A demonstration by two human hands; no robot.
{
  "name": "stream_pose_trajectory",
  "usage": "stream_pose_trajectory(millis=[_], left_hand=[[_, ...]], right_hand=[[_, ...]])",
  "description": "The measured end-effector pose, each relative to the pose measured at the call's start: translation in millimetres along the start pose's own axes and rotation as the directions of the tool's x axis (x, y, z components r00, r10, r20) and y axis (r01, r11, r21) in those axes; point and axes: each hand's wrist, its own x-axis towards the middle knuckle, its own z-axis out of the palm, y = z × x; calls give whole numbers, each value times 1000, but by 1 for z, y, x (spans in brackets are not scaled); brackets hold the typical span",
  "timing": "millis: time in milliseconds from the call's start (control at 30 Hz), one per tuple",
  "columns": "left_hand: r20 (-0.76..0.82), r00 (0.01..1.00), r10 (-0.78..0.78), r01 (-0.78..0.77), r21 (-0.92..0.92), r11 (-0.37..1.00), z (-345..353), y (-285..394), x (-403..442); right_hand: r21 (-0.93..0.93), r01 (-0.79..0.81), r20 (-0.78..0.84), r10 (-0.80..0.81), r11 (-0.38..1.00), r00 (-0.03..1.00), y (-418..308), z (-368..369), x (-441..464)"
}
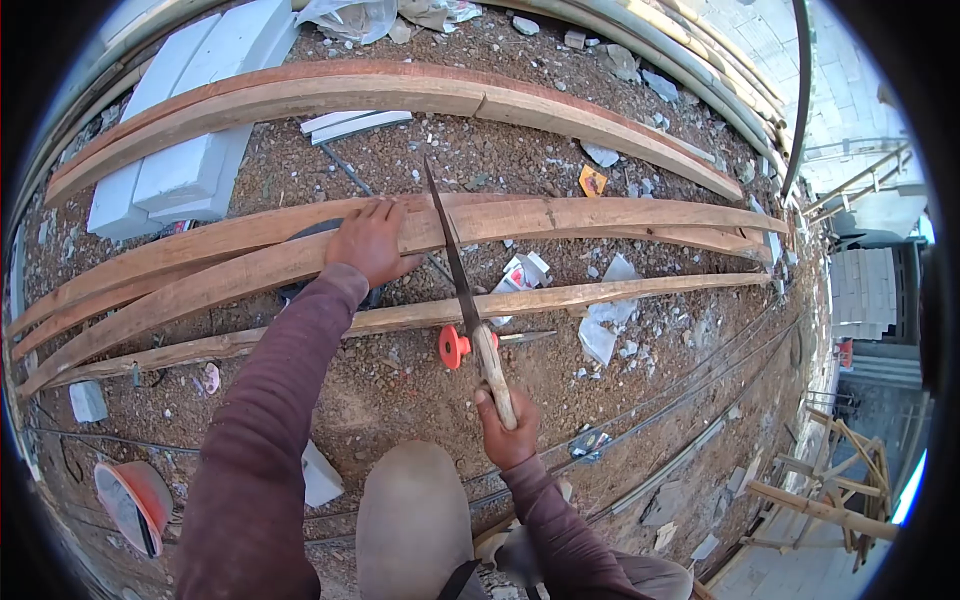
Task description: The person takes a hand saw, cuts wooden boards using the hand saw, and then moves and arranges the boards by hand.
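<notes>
My left hand (372, 240) lies over a long wooden beam (280, 262), its fingers wrapped across the upper edge and pressing on the wood. In my right hand (508, 425) is the pale handle of a handsaw (462, 280), gripped in a closed fist. The narrow dark blade points away from me and crosses the beam just right of my left hand. More beams lie beside and beneath this one. Near the handle, a red round object (453, 346) rests on the ground.
Another long beam (430, 95) lies farther off, over white blocks (190, 170). A thinner beam (640, 287) lies nearer. An orange bucket (140, 500) sits at lower left, a wooden frame (825, 505) at lower right. Scraps and thin rods are on the soil.
</notes>
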Motion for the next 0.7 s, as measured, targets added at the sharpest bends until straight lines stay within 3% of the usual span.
stream_pose_trajectory(millis=[100,200,267,367,433,533,700], left_hand=[[22,1000,-8,8,40,999,6,-3,-2],[-2,1000,-25,25,21,999,9,-2,-4],[34,999,-24,23,12,1000,0,2,-3],[61,998,-23,23,2,1000,-8,1,-1],[49,999,-23,23,0,1000,-5,3,-3],[-8,1000,-25,26,40,999,2,-2,-3],[29,999,-21,20,26,999,1,1,-3]], right_hand=[[-72,-71,-10,70,995,997,-11,-38,-88],[-49,-77,-8,77,996,997,-6,-17,-37],[-26,65,7,-65,998,998,-17,21,51],[62,81,40,-84,995,996,-23,27,67],[-16,-48,21,49,999,999,-11,-2,-1],[-62,-109,-17,108,992,994,-29,-42,-83],[-7,4,56,-4,1000,998,-13,8,43]])
